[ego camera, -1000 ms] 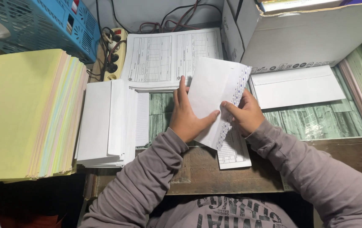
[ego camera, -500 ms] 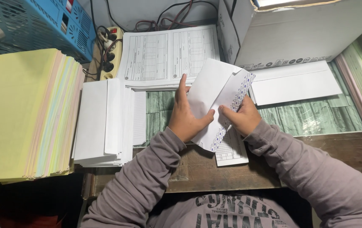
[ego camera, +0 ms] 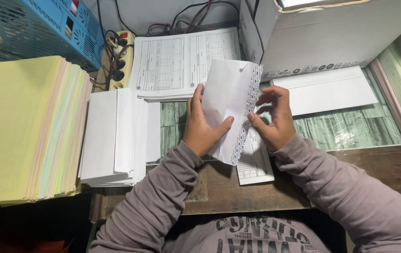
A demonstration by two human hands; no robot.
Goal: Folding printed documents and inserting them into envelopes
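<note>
Gripping a white envelope [ego camera: 226,105] with a blue-patterned lining, the left hand [ego camera: 202,124] clenches its lower left part, thumb pressed on the front. The right hand [ego camera: 270,117] pinches the open patterned edge between thumb and fingertips. The envelope is raised, tilted, above a printed form [ego camera: 254,161] on the desk [ego camera: 219,192]. A stack of white envelopes [ego camera: 116,136] lies left.

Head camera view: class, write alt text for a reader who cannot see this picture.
Seen from above, a person's left hand and right hand hold a white envelope with its patterned flap open over a desk. A stack of white envelopes and a stack of pastel paper lie to the left.
</note>
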